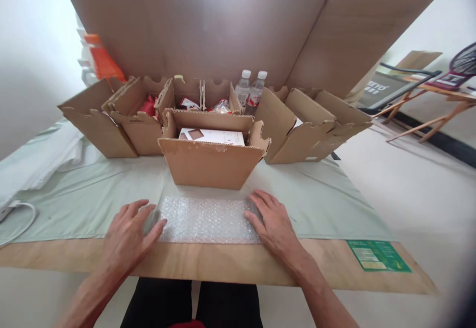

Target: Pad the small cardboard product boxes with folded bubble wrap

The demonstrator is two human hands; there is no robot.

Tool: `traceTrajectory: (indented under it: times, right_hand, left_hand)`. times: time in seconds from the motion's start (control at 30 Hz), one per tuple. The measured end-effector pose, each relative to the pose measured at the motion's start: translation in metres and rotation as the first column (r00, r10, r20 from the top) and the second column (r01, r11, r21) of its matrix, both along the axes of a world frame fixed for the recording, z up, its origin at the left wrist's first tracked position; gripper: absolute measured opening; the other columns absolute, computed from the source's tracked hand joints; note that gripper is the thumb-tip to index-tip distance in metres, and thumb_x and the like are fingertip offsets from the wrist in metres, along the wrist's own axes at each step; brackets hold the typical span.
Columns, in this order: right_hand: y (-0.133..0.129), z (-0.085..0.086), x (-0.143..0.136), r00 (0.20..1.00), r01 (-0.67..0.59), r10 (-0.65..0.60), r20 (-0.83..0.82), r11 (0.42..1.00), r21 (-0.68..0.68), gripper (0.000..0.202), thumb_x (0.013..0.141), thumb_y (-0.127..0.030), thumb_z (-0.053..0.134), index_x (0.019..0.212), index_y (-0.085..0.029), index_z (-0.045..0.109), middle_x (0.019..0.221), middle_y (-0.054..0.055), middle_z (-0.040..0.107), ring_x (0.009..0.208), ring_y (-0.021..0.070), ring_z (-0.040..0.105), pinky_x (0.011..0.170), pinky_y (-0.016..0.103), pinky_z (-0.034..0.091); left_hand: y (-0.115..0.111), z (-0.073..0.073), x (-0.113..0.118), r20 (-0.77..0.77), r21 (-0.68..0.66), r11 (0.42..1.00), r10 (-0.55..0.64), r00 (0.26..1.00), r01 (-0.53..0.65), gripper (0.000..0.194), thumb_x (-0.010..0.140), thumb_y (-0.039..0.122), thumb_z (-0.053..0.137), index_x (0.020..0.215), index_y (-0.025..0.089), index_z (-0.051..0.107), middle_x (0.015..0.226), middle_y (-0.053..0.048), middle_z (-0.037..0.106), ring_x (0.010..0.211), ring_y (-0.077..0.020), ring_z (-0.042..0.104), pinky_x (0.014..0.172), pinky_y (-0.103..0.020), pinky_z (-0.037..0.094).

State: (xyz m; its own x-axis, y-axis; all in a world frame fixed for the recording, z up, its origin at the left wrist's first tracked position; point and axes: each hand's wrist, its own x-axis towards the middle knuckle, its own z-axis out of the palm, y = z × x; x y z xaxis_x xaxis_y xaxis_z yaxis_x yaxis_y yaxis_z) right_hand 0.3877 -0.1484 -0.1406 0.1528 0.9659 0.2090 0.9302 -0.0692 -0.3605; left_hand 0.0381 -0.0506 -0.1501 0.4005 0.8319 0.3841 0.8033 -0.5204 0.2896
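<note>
1. Head view: a clear piece of bubble wrap (208, 221) lies flat on the pale green cloth (316, 196) over the surface (208, 263), just in front of the middle cardboard bin (213, 166), its near edge by the bare wood strip
2. Left hand (128, 233) is spread at the wrap's left end, thumb tip at its edge; its fingers are parted and loosely bent, clenched on nothing
3. Right hand (275, 224) rests at the other end, thumb and fingers over the right edge, apart and relaxed rather than pinching; how hard they press, I cannot tell
4. Weight should be next to nothing, so it would slide or lift at a light nudge; whether it is a single sheet, folded or a pouch is not clear
5. Expect it to be soft and springy, bending readily across its length and sagging in the middle if raised by one end
6. Smooth film may slip on the cloth, and the bubbles would likely pop under a hard squeeze, though it is hardly fragile otherwise
7. Best hold, I judge, is a gentle pinch at the two short ends, or at the near corners, thumb above and fingers beneath, keeping it level and lightly taut
8. Room toward the bin is tight, so lifting toward the body looks easier than pushing forward; the white box (219, 137) sits inside that bin, well off the wrap
</note>
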Motion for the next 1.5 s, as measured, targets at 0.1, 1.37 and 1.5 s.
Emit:
traceTrajectory:
  times: [0.1,1.37,1.5]
  right_hand:
    - [0.009,-0.008,0.001,1.0,0.016,-0.015,-0.007,1.0,0.019,0.022,0.094,-0.034,0.055,0.102,-0.02,0.07,0.138,0.016,0.066,0.131,0.0362,0.058,0.101,0.056,0.048]
    - [-0.002,0.01,-0.162,0.533,-0.416,-0.011,-0.846,0.868,-0.273,0.031,0.091,-0.049,0.065,0.1,-0.024,0.08,0.081,0.005,0.075,0.075,0.0216,0.07,0.069,0.031,0.056]
    - [-0.006,0.008,-0.16,0.394,-0.352,-0.156,-0.906,0.885,-0.306,0.046,0.092,-0.057,0.064,0.123,-0.023,0.072,0.081,0.003,0.071,0.064,0.0158,0.064,0.055,0.025,0.05]
  left_hand:
    - [-0.005,-0.01,0.006,-0.026,-0.022,0.999,0.025,0.999,-0.026,0.03,0.087,0.044,0.061,0.099,0.02,0.073,0.119,-0.018,0.07,0.109,-0.0385,0.063,0.093,-0.057,0.053]
    - [-0.078,-0.012,-0.062,0.263,-0.165,0.901,-0.351,0.899,0.401,0.073,0.077,0.004,0.061,0.145,0.029,0.056,0.148,-0.011,0.061,0.145,-0.036,0.048,0.123,-0.06,0.031]
    - [-0.066,-0.008,-0.054,0.447,-0.067,0.961,-0.212,0.869,0.268,0.034,0.091,0.007,0.054,0.117,0.024,0.068,0.102,-0.006,0.078,0.103,-0.0236,0.072,0.095,-0.041,0.056]
